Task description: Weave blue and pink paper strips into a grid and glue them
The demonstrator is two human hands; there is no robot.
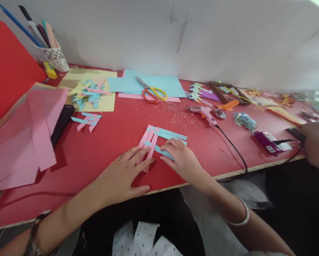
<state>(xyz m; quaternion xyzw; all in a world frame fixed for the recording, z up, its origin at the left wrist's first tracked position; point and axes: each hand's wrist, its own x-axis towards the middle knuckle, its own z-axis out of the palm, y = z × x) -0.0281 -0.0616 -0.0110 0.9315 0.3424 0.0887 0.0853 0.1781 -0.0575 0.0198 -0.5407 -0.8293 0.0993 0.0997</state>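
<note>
Ideally, keep woven strips (156, 131) flat & snug, alternating over/under. They're on red table (111, 131) nr front edge, under both hands. L hand (124, 172) spread, fingertips on pink strips (153, 144), gripping nothing; R hand (184, 160) half-curled on blue strips (172, 134), can't tell if pinching. Blue long axis approx. L–R, free ends pt R; pink's pt twd front edge.

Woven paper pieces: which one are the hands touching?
The pink-and-blue one under the left hand and right hand; the smaller woven piece farther left lies untouched.

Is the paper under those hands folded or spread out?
Spread out: the pink and blue strips lie flat on the red table, blue ends apart.
</note>
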